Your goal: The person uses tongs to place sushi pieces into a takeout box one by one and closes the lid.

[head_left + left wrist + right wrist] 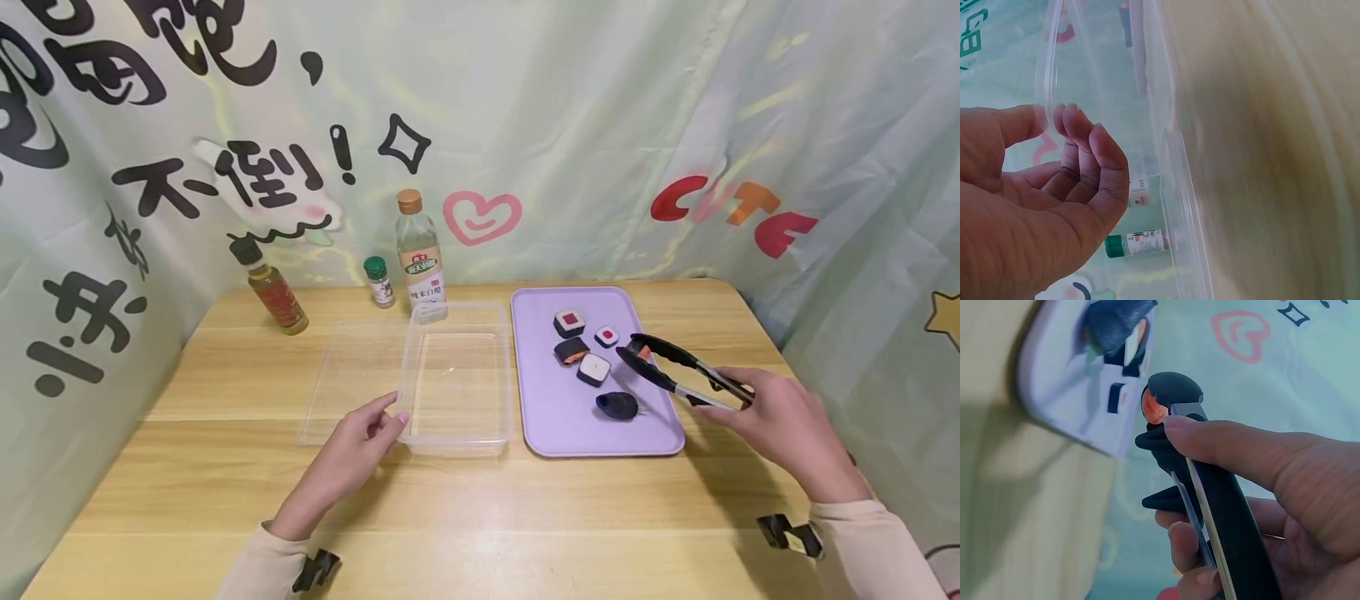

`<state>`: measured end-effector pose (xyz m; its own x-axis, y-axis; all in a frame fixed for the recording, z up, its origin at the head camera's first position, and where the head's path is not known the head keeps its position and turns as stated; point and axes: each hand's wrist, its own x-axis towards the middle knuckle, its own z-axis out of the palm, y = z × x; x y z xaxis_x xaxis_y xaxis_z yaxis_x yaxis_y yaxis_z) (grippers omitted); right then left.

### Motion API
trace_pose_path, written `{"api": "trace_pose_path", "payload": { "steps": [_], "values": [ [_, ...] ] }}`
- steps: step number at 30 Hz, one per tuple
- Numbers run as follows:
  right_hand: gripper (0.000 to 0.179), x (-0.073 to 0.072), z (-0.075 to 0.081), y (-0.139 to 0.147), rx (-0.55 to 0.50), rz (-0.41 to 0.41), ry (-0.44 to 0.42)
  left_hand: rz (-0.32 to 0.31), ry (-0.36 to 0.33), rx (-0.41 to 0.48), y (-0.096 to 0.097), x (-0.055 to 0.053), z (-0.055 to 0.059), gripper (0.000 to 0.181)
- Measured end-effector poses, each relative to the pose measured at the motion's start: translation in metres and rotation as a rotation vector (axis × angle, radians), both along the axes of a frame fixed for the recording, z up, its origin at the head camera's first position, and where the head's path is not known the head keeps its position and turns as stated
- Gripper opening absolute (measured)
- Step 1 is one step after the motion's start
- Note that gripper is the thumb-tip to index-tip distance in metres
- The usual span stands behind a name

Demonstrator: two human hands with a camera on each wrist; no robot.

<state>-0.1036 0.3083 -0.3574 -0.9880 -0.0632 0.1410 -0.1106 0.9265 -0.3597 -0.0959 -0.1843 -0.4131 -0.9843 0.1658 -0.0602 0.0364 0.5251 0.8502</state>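
My right hand [787, 417] grips black-and-silver tongs [693, 367] above the right side of a lilac tray [555, 425]. Between the tong tips is a small piece with an orange part [1155, 409], mostly hidden by the black tips. On the tray lie several toy-like sushi rolls [593, 369] with dark wraps, and a dark oval piece [617, 406] near the front. My left hand [356, 446] pinches the left rim of a clear plastic box [457, 392] between thumb and fingers; nothing shows inside the box.
A clear flat lid [352, 375] lies left of the box. Behind stand a tall bottle [422, 258] with an orange cap, a small green-capped jar [379, 283] and a dark-capped oil bottle [272, 287]. A printed curtain [585, 167] encloses the wooden table [465, 517].
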Motion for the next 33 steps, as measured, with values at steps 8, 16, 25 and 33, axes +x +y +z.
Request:
{"api": "trace_pose_path", "payload": {
  "steps": [8,16,25,33],
  "values": [
    [0.063,-0.016,0.019,-0.019,0.009,0.063,0.014,0.007,-0.024,-0.008,0.000,0.001,0.001,0.054],
    [0.060,-0.033,0.031,-0.044,0.016,0.133,0.015,-0.003,-0.029,0.001,0.002,0.000,0.003,0.055],
    [0.059,-0.050,0.046,-0.077,0.019,0.194,-0.009,0.007,-0.030,0.002,0.003,0.001,0.003,0.054],
    [0.060,-0.067,0.048,-0.107,0.014,0.260,-0.018,0.006,-0.036,0.009,0.002,0.001,0.001,0.054]
  ]
}}
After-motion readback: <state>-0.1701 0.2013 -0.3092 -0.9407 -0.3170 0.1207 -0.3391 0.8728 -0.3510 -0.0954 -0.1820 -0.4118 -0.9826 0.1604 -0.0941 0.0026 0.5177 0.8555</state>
